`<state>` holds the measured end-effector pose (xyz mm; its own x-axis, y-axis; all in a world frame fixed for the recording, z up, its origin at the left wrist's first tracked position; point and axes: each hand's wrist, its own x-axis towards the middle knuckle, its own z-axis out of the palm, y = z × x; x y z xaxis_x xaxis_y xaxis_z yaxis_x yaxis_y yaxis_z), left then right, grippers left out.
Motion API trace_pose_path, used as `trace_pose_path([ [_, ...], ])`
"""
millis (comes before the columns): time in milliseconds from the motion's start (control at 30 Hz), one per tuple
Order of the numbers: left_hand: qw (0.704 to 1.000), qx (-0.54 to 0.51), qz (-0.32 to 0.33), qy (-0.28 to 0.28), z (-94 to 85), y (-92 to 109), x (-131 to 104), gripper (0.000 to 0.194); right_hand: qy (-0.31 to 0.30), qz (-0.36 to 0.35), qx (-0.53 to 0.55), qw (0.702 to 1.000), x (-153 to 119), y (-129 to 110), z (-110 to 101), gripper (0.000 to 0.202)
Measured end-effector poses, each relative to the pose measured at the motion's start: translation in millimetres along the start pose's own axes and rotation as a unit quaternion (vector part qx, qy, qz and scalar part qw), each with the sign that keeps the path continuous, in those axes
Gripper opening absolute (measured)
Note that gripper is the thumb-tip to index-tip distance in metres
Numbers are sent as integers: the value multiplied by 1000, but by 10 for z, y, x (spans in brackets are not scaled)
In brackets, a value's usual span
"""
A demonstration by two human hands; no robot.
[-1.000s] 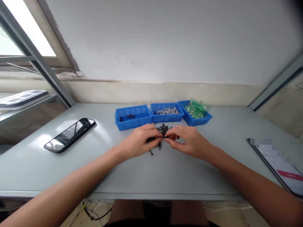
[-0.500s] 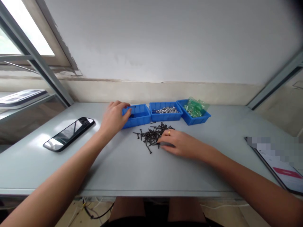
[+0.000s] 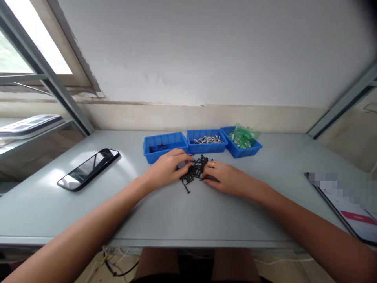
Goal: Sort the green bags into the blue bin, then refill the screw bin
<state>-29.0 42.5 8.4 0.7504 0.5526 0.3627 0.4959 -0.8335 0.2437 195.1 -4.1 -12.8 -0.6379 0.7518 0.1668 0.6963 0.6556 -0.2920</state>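
A loose pile of black screws (image 3: 196,169) lies on the grey table (image 3: 182,216). At its left edge is my left hand (image 3: 169,167), thumb and fingers apart around some screws, with no screw plainly gripped. My right hand (image 3: 222,177), with a ring, rests at the pile's right side; its fingers are curled and their tips hidden among the screws. Behind my left hand, the left blue bin (image 3: 165,140) holds a few black screws. Silver screws or nails fill part of the middle blue bin (image 3: 206,147), and green plastic packets (image 3: 242,136) are in the right blue bin (image 3: 246,152).
A black phone (image 3: 88,169) lies at the left of the table. On the right lies a tablet-like device (image 3: 350,212) with its screen lit. A white device (image 3: 29,126) sits on a side shelf at the far left. The wall rises behind the bins.
My left hand has moved from over the left bin, where a black screw was at its fingertips, right and down to the pile. My right hand has shifted slightly right.
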Motion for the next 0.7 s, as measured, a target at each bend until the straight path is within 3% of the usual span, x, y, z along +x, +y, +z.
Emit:
trace_pose_path([
  [267, 998, -20, -1, -60, 4, 80, -11, 23, 16, 46, -25, 999, -9, 13, -61, 14],
  [700, 995, -57, 21, -76, 11, 135, -9, 19, 127, -11, 20, 992, -35, -108, -121, 13],
])
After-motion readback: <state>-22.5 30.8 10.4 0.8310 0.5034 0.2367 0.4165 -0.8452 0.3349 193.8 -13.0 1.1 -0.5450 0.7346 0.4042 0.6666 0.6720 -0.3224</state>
